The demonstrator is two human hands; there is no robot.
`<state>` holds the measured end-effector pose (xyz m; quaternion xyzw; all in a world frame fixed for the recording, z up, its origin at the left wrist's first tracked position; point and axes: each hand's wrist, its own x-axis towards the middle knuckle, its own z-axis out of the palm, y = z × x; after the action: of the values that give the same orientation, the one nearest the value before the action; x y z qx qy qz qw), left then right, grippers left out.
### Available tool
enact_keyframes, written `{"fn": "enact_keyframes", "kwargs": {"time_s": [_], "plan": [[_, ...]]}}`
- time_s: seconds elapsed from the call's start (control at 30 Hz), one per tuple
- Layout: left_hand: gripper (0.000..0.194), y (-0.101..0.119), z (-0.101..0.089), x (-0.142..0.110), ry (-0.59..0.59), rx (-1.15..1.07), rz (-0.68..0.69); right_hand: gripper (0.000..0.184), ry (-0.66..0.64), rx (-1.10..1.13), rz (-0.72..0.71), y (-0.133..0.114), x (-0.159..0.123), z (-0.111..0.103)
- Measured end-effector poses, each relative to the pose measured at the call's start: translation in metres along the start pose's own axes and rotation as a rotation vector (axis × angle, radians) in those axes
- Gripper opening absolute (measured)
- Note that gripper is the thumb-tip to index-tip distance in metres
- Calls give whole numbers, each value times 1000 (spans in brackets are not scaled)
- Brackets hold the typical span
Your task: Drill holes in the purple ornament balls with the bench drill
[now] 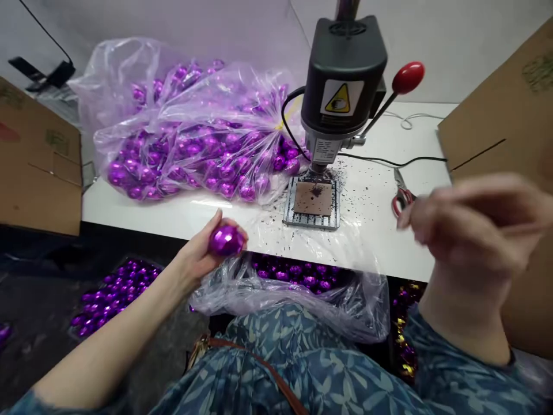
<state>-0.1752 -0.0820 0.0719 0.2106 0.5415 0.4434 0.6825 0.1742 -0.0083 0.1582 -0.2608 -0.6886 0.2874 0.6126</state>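
My left hand [205,249] is closed around a shiny purple faceted ball [226,240], just in front of the table's front edge. My right hand [470,222] is raised at the right, its fingers bent and smeared by motion. Whether anything is between those fingers I cannot make out. Scissors [402,196] with red handles lie on the table just beyond its fingertips. Between my hands stands a small drill press [343,75] with a red-knobbed lever [408,78]. Under its chuck, a brown board [313,199] lies on the slotted metal base [311,221], scattered with dark shavings.
A tied clear bag [194,132] of purple balls fills the table's left side. Below the front edge, an open plastic bag [294,294] holds more balls. Another pile [116,297] lies low at left. Cardboard boxes [38,167] flank both sides. A black cable [389,158] crosses behind.
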Motion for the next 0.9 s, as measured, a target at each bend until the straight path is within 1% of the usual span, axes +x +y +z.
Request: {"fn": "enact_keyframes", "kwargs": {"time_s": [0.03, 0.07, 0.1, 0.13, 0.17, 0.23, 0.3, 0.37, 0.47, 0.5, 0.57, 0.63, 0.7, 0.77, 0.9], "plan": [[38, 7, 16, 13, 47, -120, 26, 14, 140, 10, -89, 3, 17, 5], [34, 12, 32, 25, 59, -208, 46, 11, 224, 5, -146, 6, 34, 8], [32, 16, 48, 37, 44, -275, 62, 10, 306, -23, -188, 9, 51, 11], [29, 18, 63, 49, 10, -325, 75, 13, 388, -77, -218, 12, 68, 12], [27, 19, 76, 60, -34, -364, 86, 18, 425, -103, -196, 15, 84, 13], [28, 18, 95, 81, -126, -407, 109, 17, 358, -152, -98, 23, 113, 14], [33, 13, 106, 100, -216, -410, 127, 12, 264, -173, 2, 35, 133, 16], [35, 7, 110, 113, -275, -398, 134, 17, 165, -175, 125, 51, 144, 21], [31, -2, 109, 124, -304, -420, 123, 36, 46, -153, 331, 77, 145, 31], [30, -4, 107, 126, -305, -436, 122, 40, 33, -143, 380, 83, 143, 34], [27, -9, 102, 129, -303, -453, 130, 38, 49, -121, 427, 89, 139, 40], [21, -13, 96, 133, -296, -427, 154, 31, 97, -100, 416, 87, 138, 45], [16, -18, 90, 140, -281, -346, 200, 20, 145, -84, 392, 79, 141, 51], [22, -23, 86, 150, -251, -235, 276, 10, 182, -76, 399, 70, 146, 55], [36, -29, 82, 174, -157, -11, 467, 11, 214, -56, 438, 58, 158, 61]]}}
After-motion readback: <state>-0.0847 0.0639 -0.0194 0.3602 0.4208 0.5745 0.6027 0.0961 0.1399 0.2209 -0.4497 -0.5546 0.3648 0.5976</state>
